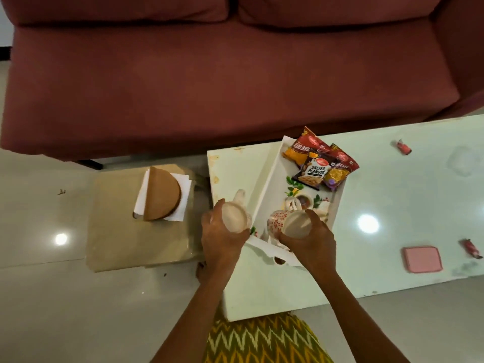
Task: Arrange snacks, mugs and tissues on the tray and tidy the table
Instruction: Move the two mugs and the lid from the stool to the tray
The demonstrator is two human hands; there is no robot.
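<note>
Two hands, a mug in each, at the tray in mid-frame.

The left hand (222, 238) is closed around a pale mug (235, 215) just over the tray's (267, 184) left wall; the right hand (309, 238) grips a red-patterned mug (285, 222) lying tilted inside the tray's lower end. A third mug (301, 201) lies just above it on the tray. Three snack packets (318, 162) overlap at the tray's upper end. The tray sits on the white table (392, 192). Tissues (183, 188) in a brown holder (161, 196) stand on a stool at left, well apart. Two red wrappers (403, 147) and a pink coaster (422, 258) lie on the table at right.
</note>
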